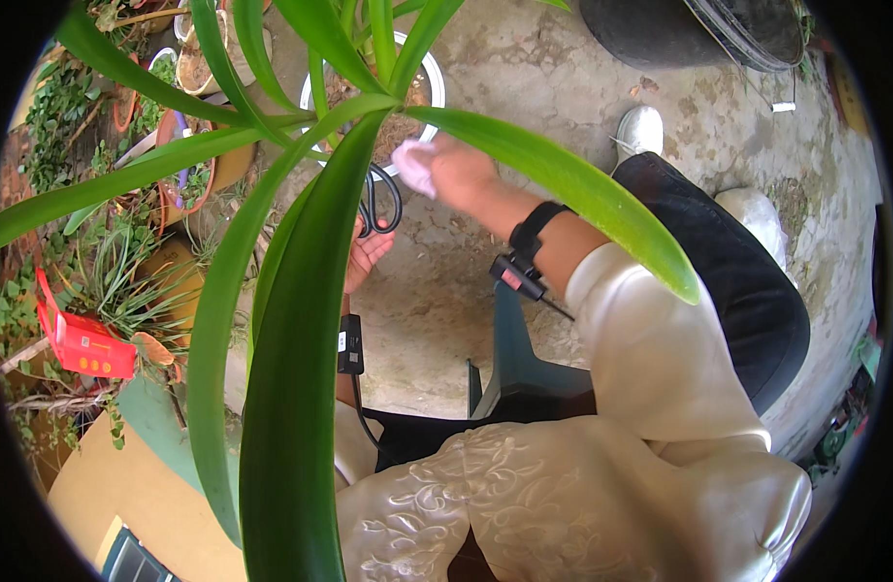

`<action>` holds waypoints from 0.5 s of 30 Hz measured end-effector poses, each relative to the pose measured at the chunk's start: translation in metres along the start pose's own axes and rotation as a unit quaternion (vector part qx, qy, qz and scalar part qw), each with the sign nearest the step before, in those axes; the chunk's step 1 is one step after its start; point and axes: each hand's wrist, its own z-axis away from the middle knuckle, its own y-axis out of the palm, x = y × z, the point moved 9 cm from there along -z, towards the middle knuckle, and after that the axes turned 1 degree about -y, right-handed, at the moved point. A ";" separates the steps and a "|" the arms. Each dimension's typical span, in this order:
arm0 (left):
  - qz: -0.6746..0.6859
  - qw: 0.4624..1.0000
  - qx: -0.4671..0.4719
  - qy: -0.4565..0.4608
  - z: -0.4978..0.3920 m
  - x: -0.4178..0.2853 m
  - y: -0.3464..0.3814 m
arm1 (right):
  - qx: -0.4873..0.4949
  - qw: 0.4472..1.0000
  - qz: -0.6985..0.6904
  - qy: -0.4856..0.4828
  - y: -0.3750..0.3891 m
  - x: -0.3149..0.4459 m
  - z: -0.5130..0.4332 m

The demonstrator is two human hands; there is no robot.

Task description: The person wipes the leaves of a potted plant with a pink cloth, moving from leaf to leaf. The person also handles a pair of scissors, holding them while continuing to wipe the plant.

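A potted plant with long green strap leaves [293, 451] spreads close before the camera. Its white round pot [437, 87] stands on the ground, with brown soil showing inside. My left hand [372, 251], partly hidden behind a broad leaf, holds black-handled scissors [394, 200] by their loops; the blades cannot be seen. A pink cloth [415, 169] is in my right hand [464, 174], at the near right rim of the pot. One long leaf [563, 174] arches over my right wrist and forearm.
Several potted plants crowd the left side, by a red paper bag [93, 345] bearing writing. A large black bucket [635, 29] stands at the top right. Under me is a dark green stool [519, 356] on rough concrete [446, 305].
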 end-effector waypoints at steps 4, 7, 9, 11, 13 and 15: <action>0.020 1.000 0.003 0.016 0.006 -0.002 -0.005 | -0.126 0.961 0.248 -0.009 -0.058 0.000 -0.023; 0.014 1.000 0.009 0.017 0.006 -0.002 -0.006 | -0.093 0.979 0.164 -0.074 -0.054 0.014 -0.021; 0.019 1.000 0.012 0.016 0.005 -0.001 -0.007 | -0.031 0.998 0.003 -0.052 -0.021 0.018 -0.006; 0.026 0.999 0.017 0.018 0.005 0.000 -0.008 | -0.026 0.936 0.337 -0.101 0.013 0.036 0.019; 0.015 1.000 0.012 0.018 0.008 -0.001 -0.012 | 0.012 0.964 0.254 -0.079 0.033 0.032 0.021; -0.002 1.000 0.011 0.022 0.014 -0.005 -0.016 | 0.002 0.969 0.227 -0.099 0.042 0.038 0.016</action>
